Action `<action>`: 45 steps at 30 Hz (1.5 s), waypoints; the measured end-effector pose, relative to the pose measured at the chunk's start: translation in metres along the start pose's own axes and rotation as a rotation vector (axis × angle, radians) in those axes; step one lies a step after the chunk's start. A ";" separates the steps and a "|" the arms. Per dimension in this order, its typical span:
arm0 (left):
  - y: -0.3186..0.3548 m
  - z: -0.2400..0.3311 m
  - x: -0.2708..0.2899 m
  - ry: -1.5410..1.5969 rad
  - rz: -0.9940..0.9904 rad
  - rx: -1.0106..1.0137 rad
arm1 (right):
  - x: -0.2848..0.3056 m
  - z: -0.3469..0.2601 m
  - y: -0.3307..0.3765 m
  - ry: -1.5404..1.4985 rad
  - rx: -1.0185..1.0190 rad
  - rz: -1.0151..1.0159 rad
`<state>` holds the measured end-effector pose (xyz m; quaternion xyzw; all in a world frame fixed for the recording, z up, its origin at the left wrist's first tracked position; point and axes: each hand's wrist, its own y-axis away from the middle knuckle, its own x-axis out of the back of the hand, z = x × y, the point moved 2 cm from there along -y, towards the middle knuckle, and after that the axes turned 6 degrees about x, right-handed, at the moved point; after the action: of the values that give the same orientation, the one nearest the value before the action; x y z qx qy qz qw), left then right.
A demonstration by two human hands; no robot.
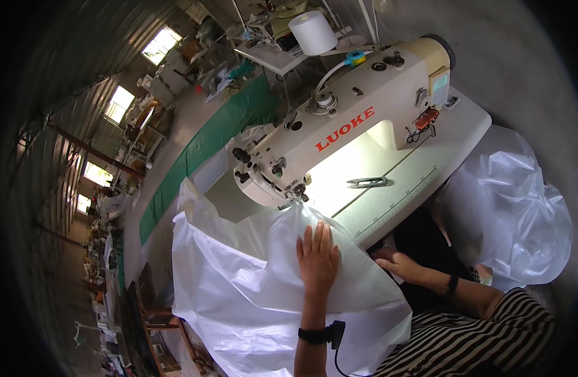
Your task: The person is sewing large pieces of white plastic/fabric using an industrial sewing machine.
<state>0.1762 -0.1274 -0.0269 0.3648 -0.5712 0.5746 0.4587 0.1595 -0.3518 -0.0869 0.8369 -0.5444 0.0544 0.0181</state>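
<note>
A large white plastic sheet point(239, 301) hangs over the front of a sewing machine point(339, 125) and runs up under its needle area point(299, 193). My left hand point(318, 257) lies flat on the sheet just in front of the needle, fingers stretched out and nothing gripped. At the near edge of the machine bed, my right hand point(403, 266) is closed beside the sheet's right border. Its fingertips are partly hidden, so what it pinches does not show clearly. Metal thread snips point(368, 182) rest on the lit bed, right of the needle.
A bundle of translucent plastic point(509, 213) bulges at the right of the table. Behind the machine stand a white thread cone point(313, 32) and another worktable point(273, 60). A long green sheet point(201, 151) stretches along the floor at the left. A wooden chair point(163, 320) is lower left.
</note>
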 end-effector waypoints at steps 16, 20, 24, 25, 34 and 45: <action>-0.014 -0.006 0.007 -0.016 -0.026 -0.027 | -0.024 -0.061 -0.025 0.583 0.507 0.032; -0.037 -0.027 0.010 0.212 -0.047 -0.023 | -0.032 -0.066 -0.017 1.157 0.538 -0.070; -0.045 -0.035 0.003 0.140 0.059 -0.038 | -0.021 -0.079 -0.042 1.047 0.583 -0.083; -0.045 -0.035 0.000 0.143 0.064 -0.037 | -0.017 -0.082 -0.054 0.933 0.607 -0.041; -0.042 -0.035 -0.003 0.187 0.084 0.013 | -0.053 -0.057 -0.141 0.947 0.222 0.035; -0.045 -0.048 -0.006 0.213 0.137 -0.046 | -0.058 -0.079 -0.138 1.451 0.613 -0.225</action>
<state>0.2252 -0.0841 -0.0219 0.2515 -0.5559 0.6267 0.4847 0.2565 -0.2361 -0.0104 0.6101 -0.2696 0.7313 0.1424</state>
